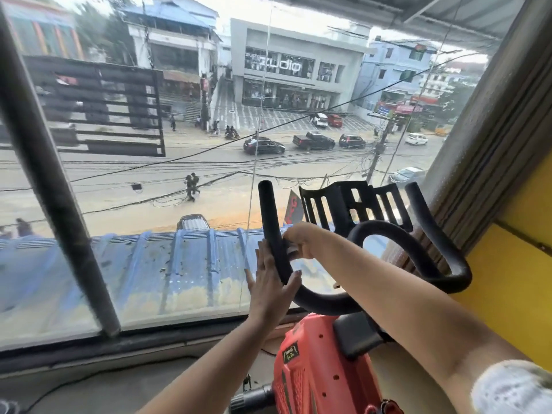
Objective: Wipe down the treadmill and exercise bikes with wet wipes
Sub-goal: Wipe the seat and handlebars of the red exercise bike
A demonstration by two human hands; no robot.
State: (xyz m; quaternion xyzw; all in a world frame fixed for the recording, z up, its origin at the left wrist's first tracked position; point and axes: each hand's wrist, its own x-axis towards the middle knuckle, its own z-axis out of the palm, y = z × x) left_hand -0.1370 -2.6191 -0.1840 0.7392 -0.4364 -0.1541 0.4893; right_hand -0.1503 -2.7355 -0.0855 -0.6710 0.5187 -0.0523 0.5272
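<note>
The right hand [298, 241] curls round the left prong of the black handlebar [268, 204], a scrap of white wipe [292, 250] showing under its fingers. The left hand [270, 283], fingers straight and spread, presses against the prong just below. Behind the handlebar stands a black slotted holder [352, 204], with the red bike body [313, 372] beneath it.

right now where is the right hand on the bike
Head view, centre: the right hand grips the left prong of the black handlebar, just above the flat left hand.
</note>
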